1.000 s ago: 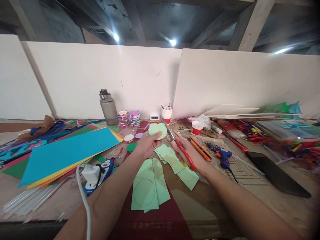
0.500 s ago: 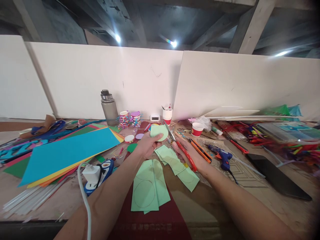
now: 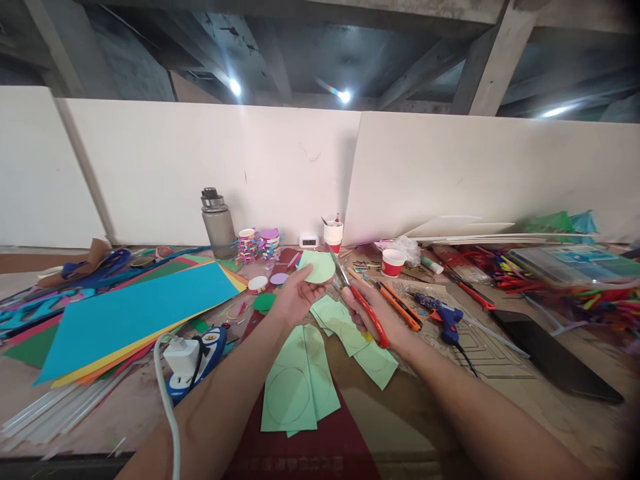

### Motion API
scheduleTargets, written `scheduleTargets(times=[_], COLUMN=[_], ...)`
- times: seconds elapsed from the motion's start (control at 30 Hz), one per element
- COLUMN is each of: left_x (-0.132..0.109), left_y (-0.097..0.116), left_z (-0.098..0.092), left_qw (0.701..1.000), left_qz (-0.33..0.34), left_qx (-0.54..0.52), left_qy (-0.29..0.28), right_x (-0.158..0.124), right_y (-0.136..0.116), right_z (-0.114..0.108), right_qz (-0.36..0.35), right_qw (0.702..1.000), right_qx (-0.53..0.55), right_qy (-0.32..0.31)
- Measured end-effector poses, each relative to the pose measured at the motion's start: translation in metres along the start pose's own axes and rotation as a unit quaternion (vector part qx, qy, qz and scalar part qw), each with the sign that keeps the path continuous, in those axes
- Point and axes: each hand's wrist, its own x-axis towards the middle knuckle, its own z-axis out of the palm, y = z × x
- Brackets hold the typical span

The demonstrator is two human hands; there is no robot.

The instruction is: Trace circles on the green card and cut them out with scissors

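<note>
Between thumb and fingers, my left hand [image 3: 296, 297] pinches a light green paper piece [image 3: 317, 265] with a rounded edge. My right hand [image 3: 373, 308] is wrapped round red-handled scissors [image 3: 367, 308], whose blades point up and away, beside the paper's right edge. Whether the blades touch the paper I cannot tell. Below my hands lie light green sheets [image 3: 289, 400] with circles drawn on them, partly over a dark red surface [image 3: 345, 440]. More green pieces [image 3: 376, 363] lie overlapping under my right hand.
Coloured sheets [image 3: 140, 310] and a power strip [image 3: 213, 347] are on the left. A bottle [image 3: 218, 227], decorated cups [image 3: 271, 243] and a small clock [image 3: 309, 240] stand behind. To the right lie orange cutters [image 3: 400, 305], a blue glue gun [image 3: 449, 320] and a black phone-like slab [image 3: 555, 357].
The view has tipped up slightly. My left hand has shifted its hold and its fingers show more under the paper; the scissors stay in my right hand.
</note>
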Motion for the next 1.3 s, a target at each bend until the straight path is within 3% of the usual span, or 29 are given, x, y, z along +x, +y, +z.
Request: scheduleTargets(times=[0.1,0.3,0.5,1.3], left_x=[-0.002,-0.003,-0.004,-0.002], left_y=[-0.01,-0.018,-0.019,-0.004], left_z=[0.008,0.012,0.012,0.003], left_qw=[0.999,0.995,0.997,0.999], left_qz=[0.028,0.094,0.081,0.029], left_qx=[-0.039,-0.017,-0.004,0.029], left_qy=[-0.005,0.03,-0.011,-0.028], right_x=[0.0,0.0,0.0,-0.006], right_y=[0.0,0.009,0.008,0.002], right_z=[0.006,0.008,0.005,-0.002], right_qz=[0.003,-0.058,-0.092,-0.053], right_qw=[0.999,0.998,0.992,0.995], right_qx=[0.034,-0.04,-0.085,-0.087], right_qy=[0.023,0.001,0.014,-0.004])
